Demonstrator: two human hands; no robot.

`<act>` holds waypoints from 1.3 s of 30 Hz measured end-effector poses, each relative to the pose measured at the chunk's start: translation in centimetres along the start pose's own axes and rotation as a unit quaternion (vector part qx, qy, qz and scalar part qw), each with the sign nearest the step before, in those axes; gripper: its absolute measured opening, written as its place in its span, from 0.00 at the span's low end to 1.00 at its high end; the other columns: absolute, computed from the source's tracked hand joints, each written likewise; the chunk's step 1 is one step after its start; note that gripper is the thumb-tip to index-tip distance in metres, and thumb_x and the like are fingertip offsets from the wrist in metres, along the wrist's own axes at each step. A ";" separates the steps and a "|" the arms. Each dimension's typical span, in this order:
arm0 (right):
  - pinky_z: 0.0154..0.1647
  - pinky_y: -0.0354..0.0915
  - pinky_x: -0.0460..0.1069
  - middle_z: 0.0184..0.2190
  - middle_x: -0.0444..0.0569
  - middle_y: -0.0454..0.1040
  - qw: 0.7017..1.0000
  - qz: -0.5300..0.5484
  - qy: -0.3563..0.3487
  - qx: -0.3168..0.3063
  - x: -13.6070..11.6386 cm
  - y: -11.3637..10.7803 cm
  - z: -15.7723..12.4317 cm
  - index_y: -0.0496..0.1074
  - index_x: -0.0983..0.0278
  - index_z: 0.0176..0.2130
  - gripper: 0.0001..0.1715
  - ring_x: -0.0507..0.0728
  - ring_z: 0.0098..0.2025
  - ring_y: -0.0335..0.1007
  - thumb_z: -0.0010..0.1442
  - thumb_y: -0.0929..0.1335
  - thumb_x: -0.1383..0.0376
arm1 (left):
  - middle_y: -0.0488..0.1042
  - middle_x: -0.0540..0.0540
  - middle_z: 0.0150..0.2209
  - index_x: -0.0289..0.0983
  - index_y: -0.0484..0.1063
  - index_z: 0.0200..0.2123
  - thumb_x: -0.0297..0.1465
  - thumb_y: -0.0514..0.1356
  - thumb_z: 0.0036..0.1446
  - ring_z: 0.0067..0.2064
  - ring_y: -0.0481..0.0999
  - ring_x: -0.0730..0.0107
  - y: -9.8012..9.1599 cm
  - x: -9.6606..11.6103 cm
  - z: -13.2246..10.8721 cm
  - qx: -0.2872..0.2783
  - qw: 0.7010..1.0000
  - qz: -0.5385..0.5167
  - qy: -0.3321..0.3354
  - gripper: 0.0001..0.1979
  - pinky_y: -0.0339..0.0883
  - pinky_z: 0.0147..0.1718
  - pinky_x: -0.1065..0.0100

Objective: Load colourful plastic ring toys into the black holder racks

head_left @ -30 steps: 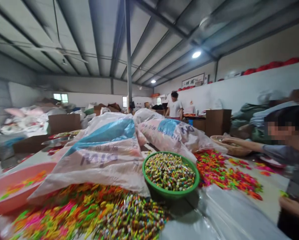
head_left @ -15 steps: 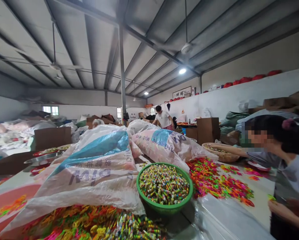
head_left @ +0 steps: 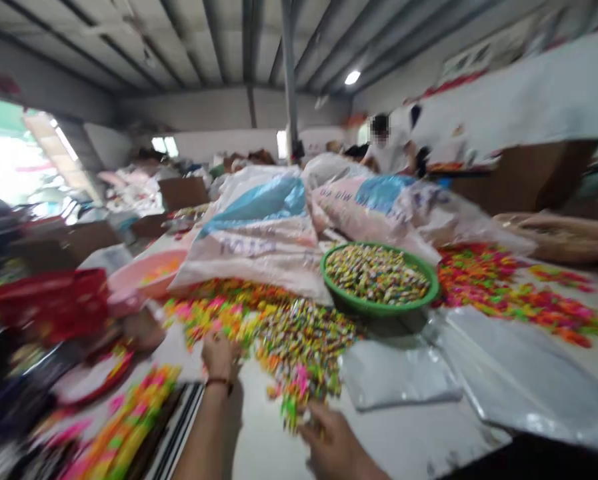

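My left hand [head_left: 221,357], with a dark band at the wrist, reaches to the near edge of a heap of bright plastic pieces [head_left: 206,313] in orange, yellow and pink. Its fingertips are smeared by motion. My right hand [head_left: 331,433] is lower, beside the near end of a spread of small striped sticks [head_left: 303,340]. The thumb and fingers of that hand are drawn together by a few green and striped pieces; what they pinch is too blurred to name. Both heaps lie on the white table [head_left: 259,427] and meet between my hands.
A green basket [head_left: 381,308] full of the striped sticks stands behind my right hand. Clear plastic bags [head_left: 399,377] lie to the right. Large white sacks [head_left: 259,250] rise behind. At left are a co-worker's hand [head_left: 141,327], a red basket [head_left: 53,303] and a pink basin [head_left: 151,270].
The view has swung down and to the left. Both my hands have come into view over the heaps, and the co-worker at the right is now mostly out of the picture.
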State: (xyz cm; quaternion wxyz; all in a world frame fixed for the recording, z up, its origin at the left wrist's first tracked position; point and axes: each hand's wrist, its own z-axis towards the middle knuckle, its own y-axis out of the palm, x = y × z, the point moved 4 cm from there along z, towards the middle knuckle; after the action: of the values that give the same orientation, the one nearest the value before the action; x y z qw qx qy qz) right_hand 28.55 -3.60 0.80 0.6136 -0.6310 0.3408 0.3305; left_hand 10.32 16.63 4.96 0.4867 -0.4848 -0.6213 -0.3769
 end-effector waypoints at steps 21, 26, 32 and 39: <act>0.32 0.66 0.47 0.28 0.43 0.72 0.982 0.191 -0.007 0.000 0.1 2.6 3.0 0.74 0.63 0.46 0.21 0.52 0.30 0.67 0.61 0.67 0.51 | 0.70 0.48 0.34 0.38 0.70 0.32 0.31 0.61 0.55 0.38 0.70 0.66 -4.3 -7.4 -6.9 -0.061 0.960 0.156 0.224 0.04 0.64 0.41 0.66; 0.31 0.63 0.48 0.26 0.42 0.70 0.989 0.145 -0.006 0.008 0.2 3.2 2.6 0.72 0.62 0.45 0.18 0.53 0.28 0.64 0.61 0.67 0.54 | 0.69 0.49 0.33 0.38 0.71 0.31 0.32 0.64 0.54 0.37 0.68 0.69 -5.5 -6.9 -4.9 -0.015 0.982 0.074 0.172 0.05 0.61 0.38 0.69; 0.38 0.64 0.49 0.32 0.44 0.71 0.982 0.188 0.010 0.004 0.2 3.0 2.6 0.69 0.62 0.39 0.13 0.54 0.34 0.69 0.62 0.65 0.55 | 0.69 0.52 0.29 0.36 0.67 0.32 0.42 0.70 0.46 0.27 0.67 0.77 -4.5 -7.8 -5.7 -0.145 0.984 -0.102 -0.027 0.20 0.62 0.28 0.73; 0.33 0.63 0.47 0.30 0.43 0.71 0.967 0.252 0.033 -0.027 0.1 3.3 2.8 0.70 0.62 0.45 0.18 0.52 0.31 0.67 0.61 0.66 0.52 | 0.67 0.54 0.25 0.33 0.71 0.39 0.35 0.73 0.45 0.21 0.60 0.84 -2.9 -7.2 -9.7 -0.287 0.903 -0.256 -0.193 0.20 0.54 0.21 0.78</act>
State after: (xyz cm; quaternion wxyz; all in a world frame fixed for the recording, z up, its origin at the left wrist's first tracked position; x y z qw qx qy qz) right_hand 25.83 -0.88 -1.19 0.4818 -0.5515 0.4996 0.4627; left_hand 10.24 5.06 0.31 0.0841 -0.4913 -0.6708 -0.5491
